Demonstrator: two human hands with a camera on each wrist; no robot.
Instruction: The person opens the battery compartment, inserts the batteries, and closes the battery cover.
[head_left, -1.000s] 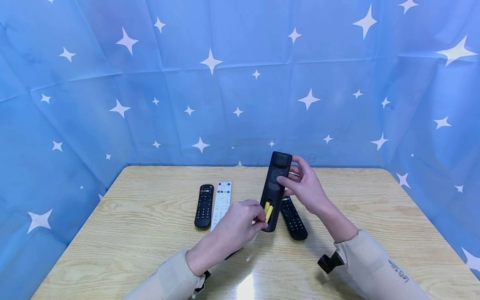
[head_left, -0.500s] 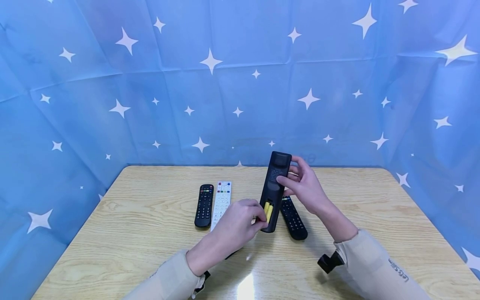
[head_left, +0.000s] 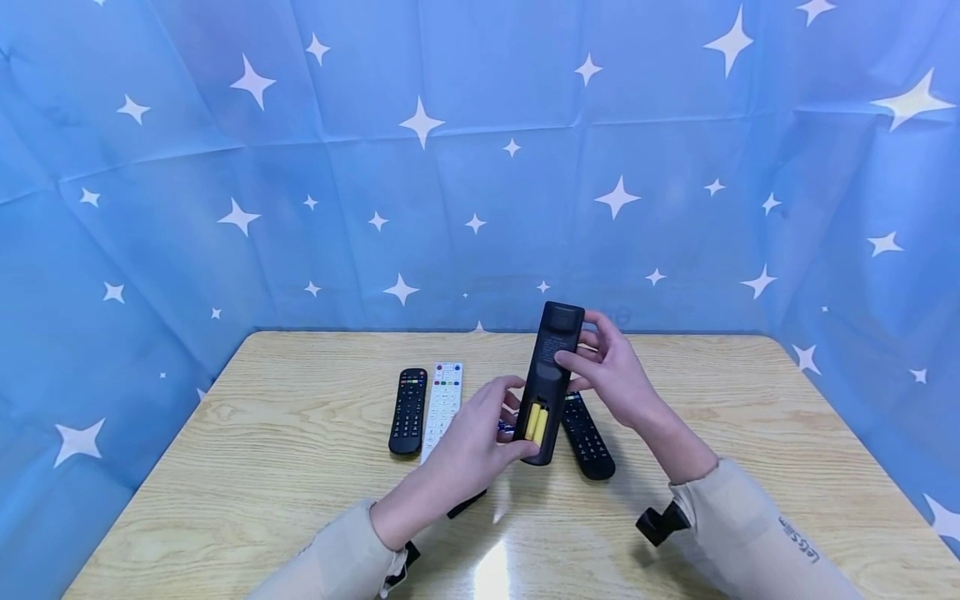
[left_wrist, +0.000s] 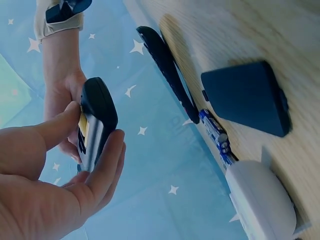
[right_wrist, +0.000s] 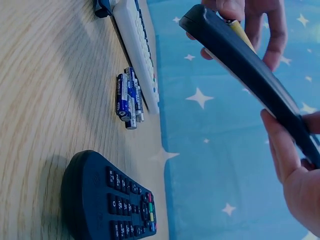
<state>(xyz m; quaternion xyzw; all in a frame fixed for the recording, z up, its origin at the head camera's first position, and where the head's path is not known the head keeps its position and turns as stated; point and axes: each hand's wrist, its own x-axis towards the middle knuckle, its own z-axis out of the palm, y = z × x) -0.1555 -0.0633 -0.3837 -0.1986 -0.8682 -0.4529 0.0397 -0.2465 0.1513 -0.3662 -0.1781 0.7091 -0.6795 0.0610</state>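
A black remote control (head_left: 551,358) is held up off the table, its back facing me. Its battery compartment is uncovered, and two yellow batteries (head_left: 536,423) lie side by side in it. My right hand (head_left: 611,371) grips the upper part, thumb across the back and fingers behind. At the lower end my left hand (head_left: 480,429) holds it too. In the left wrist view, the left thumb (left_wrist: 65,125) is at the yellow battery and the fingers (left_wrist: 107,170) reach round the front of the remote. Several blue batteries (right_wrist: 129,97) lie loose on the table below.
On the wooden table (head_left: 262,433) lie a black remote (head_left: 408,412) and a white remote (head_left: 444,404) at left. Another black remote (head_left: 588,437) lies at right, under the held one. A flat black cover-like piece (left_wrist: 245,97) lies nearer me. A starry blue cloth (head_left: 480,167) hangs behind.
My left fingers have spread from a pinch over the batteries to reach behind the remote, thumb at its lower edge. The yellow batteries show more fully. My right hand stays put.
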